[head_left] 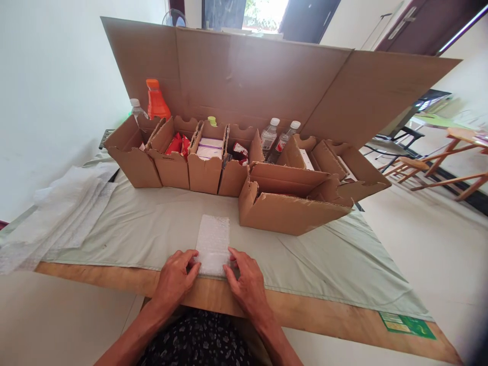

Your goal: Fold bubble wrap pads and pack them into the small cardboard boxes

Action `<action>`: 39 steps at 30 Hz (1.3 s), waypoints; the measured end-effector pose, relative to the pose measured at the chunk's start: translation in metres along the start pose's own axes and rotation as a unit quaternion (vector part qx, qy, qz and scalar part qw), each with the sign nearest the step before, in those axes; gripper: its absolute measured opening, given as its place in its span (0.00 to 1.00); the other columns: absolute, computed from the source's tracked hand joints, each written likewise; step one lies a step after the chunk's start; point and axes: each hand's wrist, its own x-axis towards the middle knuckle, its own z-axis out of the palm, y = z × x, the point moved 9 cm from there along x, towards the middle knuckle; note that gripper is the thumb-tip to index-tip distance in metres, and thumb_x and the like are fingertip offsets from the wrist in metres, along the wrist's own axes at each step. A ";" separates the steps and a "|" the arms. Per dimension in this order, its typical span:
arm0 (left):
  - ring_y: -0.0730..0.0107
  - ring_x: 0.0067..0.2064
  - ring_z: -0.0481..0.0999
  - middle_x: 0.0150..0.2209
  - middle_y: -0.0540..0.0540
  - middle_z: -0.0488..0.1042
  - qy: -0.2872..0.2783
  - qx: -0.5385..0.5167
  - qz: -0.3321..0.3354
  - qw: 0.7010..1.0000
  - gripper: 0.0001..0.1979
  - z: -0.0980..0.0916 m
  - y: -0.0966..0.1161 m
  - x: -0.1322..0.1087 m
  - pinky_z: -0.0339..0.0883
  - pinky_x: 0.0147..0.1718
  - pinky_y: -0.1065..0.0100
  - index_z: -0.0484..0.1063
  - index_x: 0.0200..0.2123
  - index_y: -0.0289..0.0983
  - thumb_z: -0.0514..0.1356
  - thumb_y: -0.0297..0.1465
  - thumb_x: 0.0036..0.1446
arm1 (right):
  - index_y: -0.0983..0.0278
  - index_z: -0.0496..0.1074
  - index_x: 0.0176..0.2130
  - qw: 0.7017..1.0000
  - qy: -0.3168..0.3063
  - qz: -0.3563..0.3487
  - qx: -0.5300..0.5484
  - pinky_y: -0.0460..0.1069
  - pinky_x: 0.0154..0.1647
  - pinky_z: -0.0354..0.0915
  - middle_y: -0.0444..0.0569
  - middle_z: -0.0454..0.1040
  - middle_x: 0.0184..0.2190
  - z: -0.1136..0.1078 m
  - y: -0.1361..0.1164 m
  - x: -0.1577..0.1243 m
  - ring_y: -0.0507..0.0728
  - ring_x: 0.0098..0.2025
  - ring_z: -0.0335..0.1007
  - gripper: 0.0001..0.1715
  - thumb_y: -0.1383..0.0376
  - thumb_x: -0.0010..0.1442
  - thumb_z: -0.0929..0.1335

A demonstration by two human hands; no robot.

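Observation:
A small white strip of bubble wrap (213, 239) lies flat near the table's front edge, its lower end looking folded or doubled. My left hand (178, 274) closes its thumb and forefinger at the strip's left edge. Opposite it, my right hand (246, 278) has its thumb and fingertips pinched at the right edge. The other fingers of both hands are curled and partly hidden.
Left of me, a pile of bubble wrap sheets (72, 208) hangs over the table edge. Behind stands a row of open cardboard boxes (171, 170) holding packets and bottles, with one box (293, 216) set in front at right. A tall cardboard panel (259, 81) rises behind them.

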 end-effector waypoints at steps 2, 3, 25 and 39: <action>0.57 0.38 0.77 0.32 0.45 0.78 0.000 0.009 0.003 1.000 0.16 0.002 0.000 0.001 0.70 0.43 0.56 0.77 0.49 0.37 0.56 0.32 0.59 | 0.61 0.72 0.54 0.998 0.031 -0.055 -0.023 0.56 0.45 0.70 0.54 0.79 0.44 -0.013 -0.014 -0.006 0.61 0.43 0.75 0.19 0.69 0.64 0.66; 0.57 0.37 0.77 0.32 0.45 0.78 0.001 0.012 0.006 1.000 0.17 0.002 0.001 0.001 0.70 0.43 0.55 0.76 0.50 0.37 0.56 0.32 0.60 | 0.60 0.72 0.54 0.996 0.019 -0.083 -0.031 0.57 0.47 0.70 0.55 0.78 0.48 -0.013 -0.021 -0.008 0.62 0.47 0.74 0.19 0.70 0.64 0.67; 0.59 0.37 0.79 0.35 0.43 0.80 0.043 0.064 0.124 0.989 0.14 -0.003 0.020 0.003 0.75 0.40 0.58 0.77 0.48 0.35 0.56 0.30 0.64 | 0.62 0.74 0.50 0.988 -0.072 -0.120 -0.062 0.59 0.51 0.67 0.55 0.77 0.51 0.006 -0.038 -0.003 0.64 0.50 0.72 0.16 0.72 0.62 0.69; 0.54 0.41 0.77 0.38 0.42 0.80 0.042 -0.001 0.140 0.989 0.12 -0.003 0.025 0.001 0.72 0.45 0.51 0.78 0.46 0.38 0.57 0.33 0.64 | 0.60 0.73 0.54 0.990 -0.100 -0.085 -0.044 0.61 0.51 0.66 0.55 0.76 0.53 0.009 -0.028 -0.009 0.65 0.51 0.71 0.23 0.74 0.61 0.68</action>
